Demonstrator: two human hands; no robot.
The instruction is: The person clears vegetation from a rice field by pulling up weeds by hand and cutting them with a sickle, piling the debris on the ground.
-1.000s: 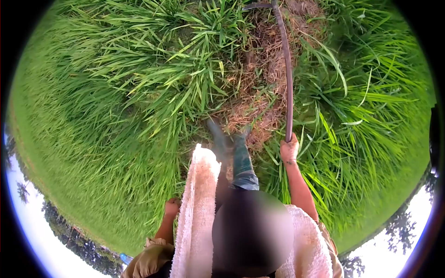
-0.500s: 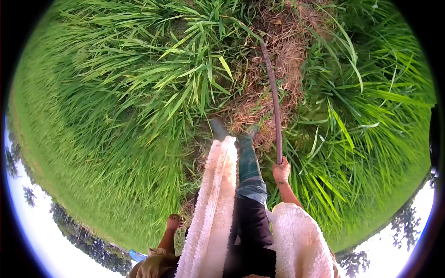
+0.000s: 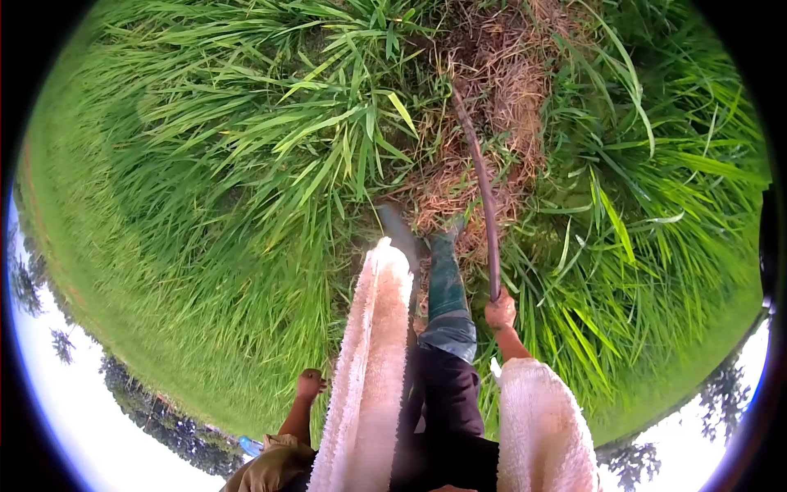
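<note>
A long, thin, dark brown stick (image 3: 482, 193) runs up the middle right of the frame, slightly bowed, smooth and bare along its whole length; its lower end sits in the right hand (image 3: 500, 312) and its upper end reaches into a patch of dry straw-coloured cut grass (image 3: 492, 123) at the upper centre. The right hand is clenched round the stick's lower end, just right of centre, with the forearm coming up from the lower right out of a pale woven cloth (image 3: 537, 426) that drapes the shoulder. The left hand (image 3: 310, 384) hangs low at the lower left, fingers curled in loosely and holding nothing that shows, its arm emerging from a tan sleeve (image 3: 266, 463); it is well apart from the stick. A second fall of the same pale cloth hangs down the centre of the frame, beside two dark green rubber boots (image 3: 447, 275) that stand at the near edge of the dry patch, just left of the stick. Tall green grass (image 3: 246, 164) crowds the left half and the right side, its blades leaning over the dry patch from both sides; the dry strip from the boots toward the top centre is the only low ground. Trees and pale sky rim the bottom corners.
</note>
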